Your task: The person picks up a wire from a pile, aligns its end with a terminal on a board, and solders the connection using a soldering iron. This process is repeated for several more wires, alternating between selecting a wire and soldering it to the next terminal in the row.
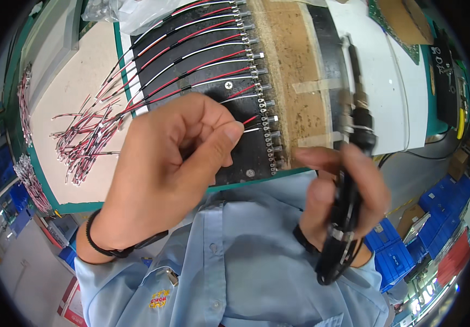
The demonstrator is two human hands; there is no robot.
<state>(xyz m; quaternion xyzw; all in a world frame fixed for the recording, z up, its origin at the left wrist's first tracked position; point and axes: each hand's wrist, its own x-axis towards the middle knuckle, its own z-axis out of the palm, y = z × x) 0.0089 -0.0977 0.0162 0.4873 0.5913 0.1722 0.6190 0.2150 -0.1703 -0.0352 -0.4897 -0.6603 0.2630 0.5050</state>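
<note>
My left hand (161, 158) is closed in a pinch on a thin wire pair. Its red lead (251, 119) and white lead (252, 130) stick out past the fingertips toward a row of small metal terminals (270, 139). From here I cannot tell whether the leads touch them. Fingers of my right hand (371, 182) wrap around a black soldering iron (362, 128), held upright right of the row and blurred by motion. Farther up, several red and white wires (208, 52) run from the terminals leftward across a black board (213, 92).
Loose wire pairs (90, 141) lie heaped on a beige sheet (63, 103) at left, with wire bundles (32, 182) by the green edge. A brown strip with tape (300, 65) runs beside the terminals. Clear plastic bags (142, 16) lie far left; blue bins (393, 256) stand lower right.
</note>
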